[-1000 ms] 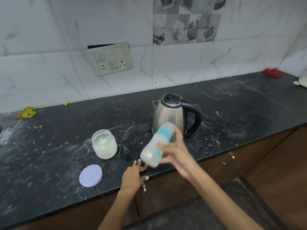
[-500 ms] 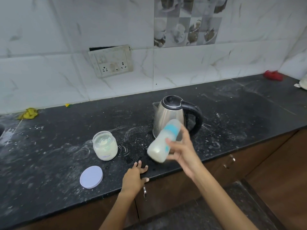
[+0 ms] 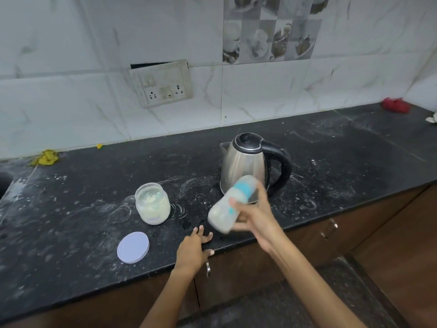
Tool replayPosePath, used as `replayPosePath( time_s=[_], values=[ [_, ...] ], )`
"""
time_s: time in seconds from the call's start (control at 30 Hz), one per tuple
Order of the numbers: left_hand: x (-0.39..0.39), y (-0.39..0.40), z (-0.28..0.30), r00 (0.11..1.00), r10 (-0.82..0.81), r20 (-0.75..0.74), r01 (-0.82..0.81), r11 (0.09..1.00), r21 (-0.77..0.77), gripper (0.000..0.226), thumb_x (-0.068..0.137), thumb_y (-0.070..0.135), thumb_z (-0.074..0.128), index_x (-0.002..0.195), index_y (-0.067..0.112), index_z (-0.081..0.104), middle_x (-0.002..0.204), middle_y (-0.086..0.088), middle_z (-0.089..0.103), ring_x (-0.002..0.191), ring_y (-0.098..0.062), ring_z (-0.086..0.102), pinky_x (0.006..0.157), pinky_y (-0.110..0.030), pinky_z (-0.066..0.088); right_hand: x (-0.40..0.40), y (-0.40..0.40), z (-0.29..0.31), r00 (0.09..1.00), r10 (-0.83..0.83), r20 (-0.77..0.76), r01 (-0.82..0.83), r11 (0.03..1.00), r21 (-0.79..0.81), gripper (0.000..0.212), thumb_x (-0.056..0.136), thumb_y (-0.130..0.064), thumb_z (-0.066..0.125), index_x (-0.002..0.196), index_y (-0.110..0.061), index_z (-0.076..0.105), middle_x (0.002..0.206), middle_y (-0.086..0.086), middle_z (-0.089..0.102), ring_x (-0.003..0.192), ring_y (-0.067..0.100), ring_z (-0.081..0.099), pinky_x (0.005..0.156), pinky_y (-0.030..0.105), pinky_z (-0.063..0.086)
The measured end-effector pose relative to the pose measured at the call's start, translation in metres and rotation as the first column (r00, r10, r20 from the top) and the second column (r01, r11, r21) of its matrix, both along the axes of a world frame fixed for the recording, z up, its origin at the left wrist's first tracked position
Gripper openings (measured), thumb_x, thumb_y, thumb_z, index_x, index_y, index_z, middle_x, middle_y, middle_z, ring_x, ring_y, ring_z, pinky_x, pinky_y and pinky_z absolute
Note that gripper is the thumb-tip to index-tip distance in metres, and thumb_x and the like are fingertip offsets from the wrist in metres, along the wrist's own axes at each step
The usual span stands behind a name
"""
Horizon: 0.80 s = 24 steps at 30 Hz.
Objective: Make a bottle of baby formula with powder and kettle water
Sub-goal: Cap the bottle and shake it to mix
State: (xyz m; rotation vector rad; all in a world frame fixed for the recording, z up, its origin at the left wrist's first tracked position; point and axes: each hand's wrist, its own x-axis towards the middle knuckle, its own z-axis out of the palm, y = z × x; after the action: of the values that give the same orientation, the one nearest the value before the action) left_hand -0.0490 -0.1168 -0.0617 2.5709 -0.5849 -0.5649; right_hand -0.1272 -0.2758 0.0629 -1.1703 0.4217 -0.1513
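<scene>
Two containers: milky bottle in right hand; open powder jar.

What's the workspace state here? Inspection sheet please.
Surface: black counter, dusted with white powder.
Job's things: bottle tilted, milky, capped; steel kettle upright, lid shut; powder jar open, its lid flat beside it.
Clutter: yellow rag, red cloth.
Hands: right hand grips bottle; left hand flat on counter edge.
Cables: nothing seen.
Surroundings: tiled wall, socket plate, wooden cabinets.
</scene>
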Motion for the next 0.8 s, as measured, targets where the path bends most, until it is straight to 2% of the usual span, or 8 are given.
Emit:
replayPosePath(
  time_s=[0.07, 0.1, 0.17, 0.23, 0.33, 0.53, 0.73, 0.8],
  values=[
    [-0.001, 0.001, 0.001, 0.996, 0.079, -0.033, -0.080, 0.996, -0.040, 0.068, 0.084, 0.034, 0.069, 0.144, 0.021, 0.040, 0.148, -0.007, 0.046, 0.132, -0.028, 0.047, 0.105, -0.041, 0.042, -0.008, 0.007, -0.001, 0.966, 0.256, -0.044, -0.258, 0.965, -0.039, 0.080, 0.078, -0.001, 0.075, 0.136, -0.041, 0.037, 0.116, 0.017, 0.070, 0.098, 0.036, 0.071, 0.069, 0.056, 0.059],
    [-0.001, 0.001, 0.002, 0.995, 0.097, -0.039, -0.099, 0.994, -0.051, 0.067, 0.084, 0.035, 0.069, 0.143, 0.020, 0.042, 0.145, -0.007, 0.049, 0.128, -0.029, 0.050, 0.103, -0.042, 0.044, -0.010, 0.007, -0.001, 0.955, 0.295, -0.028, -0.294, 0.956, 0.015, 0.080, 0.078, -0.002, 0.076, 0.137, -0.040, 0.037, 0.115, 0.017, 0.071, 0.099, 0.037, 0.071, 0.069, 0.055, 0.059],
    [-0.001, 0.000, 0.001, 0.997, 0.069, -0.016, -0.070, 0.997, -0.044, 0.058, 0.085, 0.030, 0.070, 0.139, 0.023, 0.049, 0.150, -0.003, 0.043, 0.135, -0.027, 0.043, 0.108, -0.041, 0.039, -0.007, 0.004, 0.001, 0.975, 0.222, 0.031, -0.224, 0.952, 0.207, 0.077, 0.078, -0.005, 0.074, 0.140, -0.033, 0.038, 0.118, 0.016, 0.068, 0.097, 0.039, 0.071, 0.069, 0.054, 0.060],
    [-0.001, 0.000, 0.001, 1.000, 0.012, -0.004, -0.012, 1.000, -0.024, 0.056, 0.087, 0.028, 0.068, 0.139, 0.031, 0.047, 0.158, 0.004, 0.026, 0.146, -0.022, 0.024, 0.117, -0.038, 0.027, -0.003, 0.002, 0.003, 0.990, 0.129, 0.061, -0.142, 0.940, 0.309, 0.073, 0.078, -0.007, 0.070, 0.140, -0.028, 0.039, 0.120, 0.015, 0.066, 0.097, 0.039, 0.071, 0.069, 0.053, 0.060],
    [0.001, -0.001, 0.000, 1.000, -0.010, -0.011, 0.010, 1.000, -0.008, 0.059, 0.088, 0.028, 0.066, 0.142, 0.036, 0.042, 0.160, 0.005, 0.016, 0.149, -0.018, 0.012, 0.119, -0.038, 0.018, -0.001, 0.001, 0.006, 0.991, 0.096, 0.097, -0.118, 0.959, 0.259, 0.075, 0.076, -0.004, 0.070, 0.139, -0.031, 0.040, 0.127, 0.016, 0.062, 0.099, 0.038, 0.070, 0.072, 0.055, 0.059],
    [0.001, -0.001, -0.002, 1.000, 0.007, -0.024, -0.008, 1.000, -0.023, 0.059, 0.088, 0.027, 0.067, 0.141, 0.035, 0.043, 0.160, 0.005, 0.018, 0.149, -0.018, 0.012, 0.119, -0.037, 0.018, -0.004, -0.003, 0.007, 0.967, 0.168, 0.190, -0.195, 0.972, 0.132, 0.086, 0.077, 0.000, 0.070, 0.143, -0.041, 0.034, 0.114, 0.013, 0.070, 0.100, 0.032, 0.070, 0.074, 0.054, 0.057],
    [-0.001, 0.000, 0.000, 0.999, 0.035, -0.037, -0.037, 0.998, -0.051, 0.059, 0.087, 0.025, 0.068, 0.140, 0.034, 0.045, 0.159, 0.004, 0.022, 0.149, -0.017, 0.014, 0.120, -0.037, 0.022, -0.005, -0.005, 0.012, 0.941, 0.219, 0.257, -0.249, 0.964, 0.093, 0.093, 0.076, 0.006, 0.065, 0.146, -0.042, 0.028, 0.119, 0.012, 0.068, 0.107, 0.030, 0.067, 0.074, 0.050, 0.059],
    [-0.001, -0.001, 0.000, 0.999, 0.024, -0.034, -0.026, 0.999, -0.037, 0.059, 0.087, 0.026, 0.068, 0.141, 0.035, 0.044, 0.159, 0.005, 0.019, 0.149, -0.017, 0.013, 0.119, -0.038, 0.021, -0.004, -0.005, 0.014, 0.940, 0.196, 0.278, -0.237, 0.964, 0.121, 0.086, 0.078, 0.004, 0.064, 0.145, -0.039, 0.032, 0.124, 0.015, 0.064, 0.109, 0.032, 0.066, 0.073, 0.049, 0.059]
  ],
)
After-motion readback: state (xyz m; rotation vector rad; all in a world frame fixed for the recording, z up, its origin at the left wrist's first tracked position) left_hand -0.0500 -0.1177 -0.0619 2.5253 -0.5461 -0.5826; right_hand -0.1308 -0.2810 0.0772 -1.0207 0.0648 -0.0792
